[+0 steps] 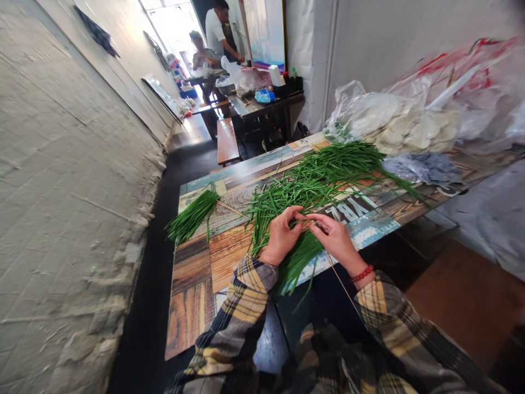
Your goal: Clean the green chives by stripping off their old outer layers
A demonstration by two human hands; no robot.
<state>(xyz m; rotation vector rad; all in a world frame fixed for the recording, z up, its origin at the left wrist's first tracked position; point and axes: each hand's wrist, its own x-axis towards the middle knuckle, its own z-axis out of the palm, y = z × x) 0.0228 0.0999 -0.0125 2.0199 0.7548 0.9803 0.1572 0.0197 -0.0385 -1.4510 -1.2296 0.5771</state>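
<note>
My left hand (284,236) is closed at the top end of a bundle of garlic chives (301,261), whose long leaves hang toward me over the table's near edge. My right hand (337,239) pinches at the same end, its thumb and forefinger close to the left fingertips. A thin bamboo skewer (341,283) runs from beneath the right fingers down toward my lap. Exactly how the skewer meets the chives is hidden by my fingers. Beyond both hands spreads a loose heap of garlic chives (324,172).
At the table's left edge lies another chive bundle (194,214) with thin sticks (232,208) protruding. Clear plastic bags (422,123) with pale round slices stand at the back right. A brick wall (74,208) runs along the left. Two people (215,34) are at a far table.
</note>
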